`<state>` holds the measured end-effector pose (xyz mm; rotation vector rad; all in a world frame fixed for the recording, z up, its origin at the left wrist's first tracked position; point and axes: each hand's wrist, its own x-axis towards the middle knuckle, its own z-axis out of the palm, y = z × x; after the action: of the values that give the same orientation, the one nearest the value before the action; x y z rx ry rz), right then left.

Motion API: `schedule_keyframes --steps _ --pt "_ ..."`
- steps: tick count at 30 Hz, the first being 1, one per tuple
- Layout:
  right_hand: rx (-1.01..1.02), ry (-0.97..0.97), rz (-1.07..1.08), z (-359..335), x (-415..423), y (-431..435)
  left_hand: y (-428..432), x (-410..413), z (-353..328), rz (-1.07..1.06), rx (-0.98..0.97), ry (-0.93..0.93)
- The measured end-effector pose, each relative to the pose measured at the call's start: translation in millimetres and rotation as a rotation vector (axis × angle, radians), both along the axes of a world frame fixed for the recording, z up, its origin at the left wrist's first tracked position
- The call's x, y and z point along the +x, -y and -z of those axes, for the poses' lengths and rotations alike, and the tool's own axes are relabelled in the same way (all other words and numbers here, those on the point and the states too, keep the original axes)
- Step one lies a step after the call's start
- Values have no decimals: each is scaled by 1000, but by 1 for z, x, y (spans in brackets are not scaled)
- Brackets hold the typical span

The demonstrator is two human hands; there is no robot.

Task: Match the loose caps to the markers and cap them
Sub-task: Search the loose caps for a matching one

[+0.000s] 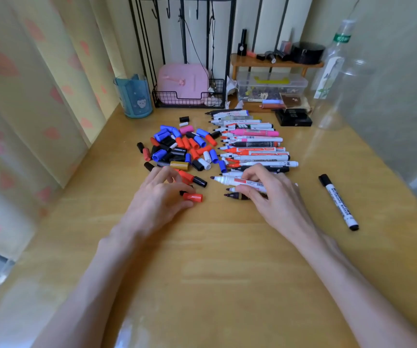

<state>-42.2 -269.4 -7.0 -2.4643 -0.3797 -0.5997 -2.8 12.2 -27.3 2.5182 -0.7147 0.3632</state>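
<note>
A pile of loose caps (pixel 177 146), blue, red, black, white, pink and one gold, lies at the table's centre left. To its right several uncapped markers (pixel 252 144) lie in a row, tips pointing left. My left hand (pixel 162 194) holds a red cap (pixel 195 197) between thumb and fingers at the pile's near edge. My right hand (pixel 265 189) grips a white marker with a red label (pixel 237 181) at the near end of the row; its tip is bare. A capped black whiteboard marker (pixel 339 202) lies alone to the right.
A blue cup (pixel 134 96) stands at the back left, a black wire rack (pixel 189 99) with a pink case behind the caps. A clear plastic box (pixel 270 86), a small wooden shelf (pixel 275 62), a black box (pixel 294 118) and a clear bottle (pixel 333 79) crowd the back right.
</note>
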Motion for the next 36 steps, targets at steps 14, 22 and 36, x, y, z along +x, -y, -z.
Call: schedule_keyframes --steps 14,22,36 --pt "36 73 -123 9 -4 -1 26 -10 -7 92 -228 -64" --pt "53 62 -166 12 -4 -3 31 -12 -3 109 -291 -108" --pt "161 20 -101 8 -4 4 28 -15 -7 56 -347 -130"
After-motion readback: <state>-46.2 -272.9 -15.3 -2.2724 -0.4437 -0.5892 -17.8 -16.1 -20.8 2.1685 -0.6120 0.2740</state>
